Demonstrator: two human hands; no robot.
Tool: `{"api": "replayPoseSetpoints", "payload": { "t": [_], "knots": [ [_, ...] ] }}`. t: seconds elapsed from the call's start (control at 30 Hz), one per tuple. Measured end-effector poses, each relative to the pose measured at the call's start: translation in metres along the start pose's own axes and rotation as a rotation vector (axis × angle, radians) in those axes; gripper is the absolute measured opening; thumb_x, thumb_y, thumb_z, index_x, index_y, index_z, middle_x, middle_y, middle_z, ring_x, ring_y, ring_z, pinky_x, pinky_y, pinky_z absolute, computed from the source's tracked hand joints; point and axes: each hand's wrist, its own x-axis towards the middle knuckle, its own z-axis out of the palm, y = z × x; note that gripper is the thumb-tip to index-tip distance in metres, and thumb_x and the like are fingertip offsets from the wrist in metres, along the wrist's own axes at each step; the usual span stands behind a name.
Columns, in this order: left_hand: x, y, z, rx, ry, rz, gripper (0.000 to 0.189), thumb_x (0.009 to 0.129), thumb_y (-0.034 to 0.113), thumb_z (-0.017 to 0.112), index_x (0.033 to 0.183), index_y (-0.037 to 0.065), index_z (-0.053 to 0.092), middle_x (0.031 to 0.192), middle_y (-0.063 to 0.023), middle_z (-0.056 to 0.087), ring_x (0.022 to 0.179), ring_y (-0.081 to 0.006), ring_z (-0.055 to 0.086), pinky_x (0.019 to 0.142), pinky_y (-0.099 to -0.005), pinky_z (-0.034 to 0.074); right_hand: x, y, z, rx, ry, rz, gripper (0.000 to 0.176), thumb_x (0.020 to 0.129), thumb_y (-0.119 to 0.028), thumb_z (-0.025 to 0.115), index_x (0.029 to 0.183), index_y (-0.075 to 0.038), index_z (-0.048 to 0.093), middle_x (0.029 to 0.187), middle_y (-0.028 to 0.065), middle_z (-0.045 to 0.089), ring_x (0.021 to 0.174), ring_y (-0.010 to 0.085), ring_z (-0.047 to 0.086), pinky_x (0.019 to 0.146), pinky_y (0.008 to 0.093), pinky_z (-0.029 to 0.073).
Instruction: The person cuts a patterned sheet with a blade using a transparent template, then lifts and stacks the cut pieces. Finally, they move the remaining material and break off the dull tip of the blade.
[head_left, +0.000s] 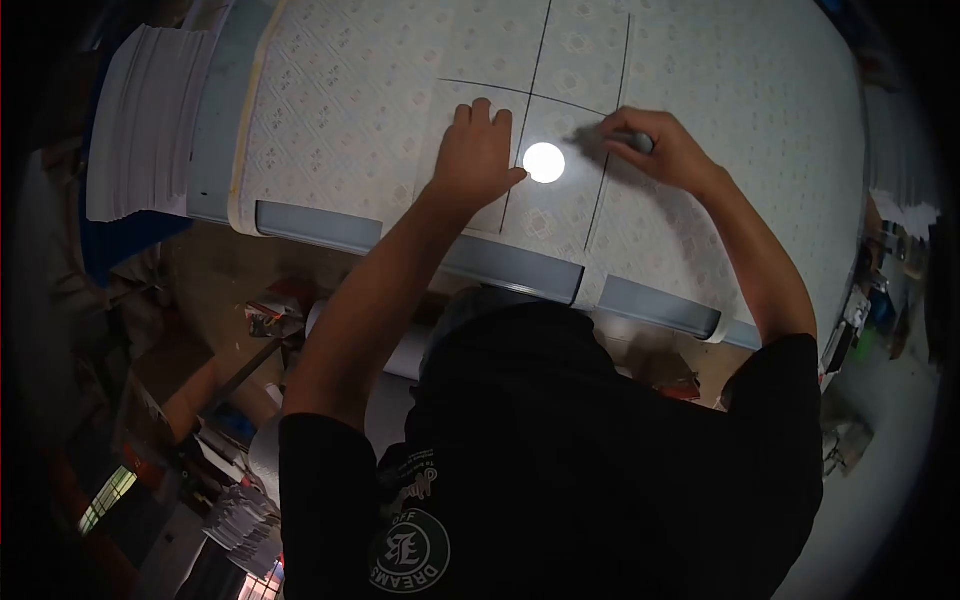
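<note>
My left hand (478, 150) lies on the patterned table cover (330, 130), palm down with its fingers apart. Its thumb points toward a bright white round spot (544, 162), which may be glare or a light. To the right, my right hand (665, 148) is closed around a dark handheld tool (590, 138). The tool's tip is smeared by motion, so its kind cannot be made out. Thin black lines (533, 90) cross on the surface between and beyond my hands, forming a grid of rectangles.
A tall stack of white sheets (150, 120) stands left of the table on something blue (140, 245). Grey strips (520, 270) show along the table's near edge. Cluttered items (880, 300) line the right side, and more stacked paper (245, 525) is at lower left.
</note>
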Motion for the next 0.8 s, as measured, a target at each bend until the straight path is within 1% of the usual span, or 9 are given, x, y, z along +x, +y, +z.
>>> {"api": "replayPoseSetpoints", "payload": {
  "t": [0.07, 0.13, 0.2, 0.23, 0.3, 0.4, 0.5, 0.6, 0.8],
  "knots": [
    [-0.002, -0.005, 0.001, 0.074, -0.048, 0.039, 0.079, 0.071, 0.031, 0.088, 0.135, 0.001, 0.053, 0.139, -0.0223, 0.046, 0.126, -0.0382, 0.046, 0.102, -0.044, 0.049, -0.04, -0.034, 0.018, -0.009, -0.194, 0.098, 0.016, 0.093, -0.012, 0.07, 0.108, -0.008, 0.069, 0.099, 0.0078, 0.073, 0.087, 0.0236, 0.07, 0.078, 0.0359, 0.055],
    [0.0, -0.002, -0.001, 0.082, -0.127, 0.034, 0.089, 0.068, 0.037, 0.09, 0.139, 0.001, 0.049, 0.144, -0.0224, 0.043, 0.13, -0.0403, 0.043, 0.105, -0.0477, 0.046, -0.067, -0.036, 0.042, -0.014, -0.199, 0.087, 0.016, 0.093, -0.011, 0.069, 0.108, -0.008, 0.069, 0.098, 0.0087, 0.073, 0.087, 0.0252, 0.07, 0.077, 0.0362, 0.055],
    [-0.004, 0.005, 0.002, 0.221, -0.179, -0.035, 0.105, 0.064, 0.043, 0.091, 0.148, 0.006, 0.04, 0.155, -0.0204, 0.034, 0.139, -0.0461, 0.035, 0.107, -0.0597, 0.042, -0.086, -0.046, 0.054, -0.014, -0.217, 0.073, 0.015, 0.093, -0.011, 0.069, 0.107, -0.007, 0.069, 0.098, 0.0096, 0.073, 0.086, 0.0268, 0.07, 0.076, 0.0364, 0.055],
    [-0.005, 0.008, 0.003, 0.209, -0.177, -0.037, 0.105, 0.064, 0.043, 0.091, 0.148, 0.006, 0.04, 0.155, -0.0204, 0.034, 0.139, -0.0461, 0.035, 0.107, -0.0597, 0.042, -0.092, -0.052, 0.058, -0.013, -0.245, 0.12, 0.016, 0.092, -0.01, 0.069, 0.108, -0.007, 0.069, 0.098, 0.0098, 0.073, 0.087, 0.0272, 0.07, 0.076, 0.0369, 0.055],
    [-0.007, 0.011, 0.009, 0.258, -0.201, -0.154, 0.12, 0.062, 0.047, 0.092, 0.157, 0.014, 0.028, 0.165, -0.0141, 0.019, 0.145, -0.0535, 0.021, 0.106, -0.0736, 0.035, -0.098, -0.059, 0.066, -0.007, -0.278, 0.172, 0.017, 0.092, -0.01, 0.069, 0.108, -0.006, 0.068, 0.098, 0.0101, 0.073, 0.087, 0.0276, 0.071, 0.076, 0.0373, 0.055],
    [-0.004, 0.01, 0.014, 0.229, -0.229, -0.197, 0.126, 0.061, 0.049, 0.093, 0.159, 0.019, 0.02, 0.168, -0.0083, 0.01, 0.147, -0.0576, 0.012, 0.103, -0.0787, 0.036, -0.105, -0.06, 0.071, -0.044, -0.283, 0.19, 0.018, 0.09, -0.008, 0.068, 0.108, -0.007, 0.068, 0.099, 0.0106, 0.072, 0.087, 0.0293, 0.071, 0.075, 0.0379, 0.055],
    [-0.007, 0.01, 0.013, 0.153, -0.217, -0.178, 0.119, 0.065, 0.043, 0.091, 0.158, 0.012, 0.024, 0.166, -0.0098, 0.016, 0.139, -0.0617, 0.023, 0.105, -0.0759, 0.034, -0.11, -0.057, 0.074, -0.092, -0.235, 0.133, 0.02, 0.088, -0.006, 0.068, 0.108, -0.007, 0.067, 0.099, 0.0117, 0.072, 0.086, 0.0313, 0.07, 0.074, 0.0383, 0.055],
    [-0.004, 0.011, 0.011, 0.179, -0.265, -0.202, 0.127, 0.06, 0.049, 0.093, 0.16, 0.02, 0.019, 0.168, -0.0081, 0.009, 0.147, -0.0583, 0.011, 0.098, -0.0762, 0.044, -0.116, -0.048, 0.077, -0.182, -0.196, 0.097, 0.02, 0.087, -0.005, 0.067, 0.108, -0.006, 0.065, 0.1, 0.0124, 0.071, 0.087, 0.0328, 0.07, 0.074, 0.0391, 0.055],
    [-0.001, 0.01, 0.013, 0.178, -0.279, -0.208, 0.126, 0.06, 0.048, 0.093, 0.159, 0.02, 0.02, 0.168, -0.0081, 0.01, 0.146, -0.0571, 0.013, 0.099, -0.0749, 0.044, -0.112, -0.054, 0.075, -0.249, -0.232, 0.092, 0.022, 0.086, -0.004, 0.067, 0.108, -0.007, 0.064, 0.099, 0.0128, 0.071, 0.088, 0.0331, 0.07, 0.074, 0.0409, 0.055]
  ]
}}
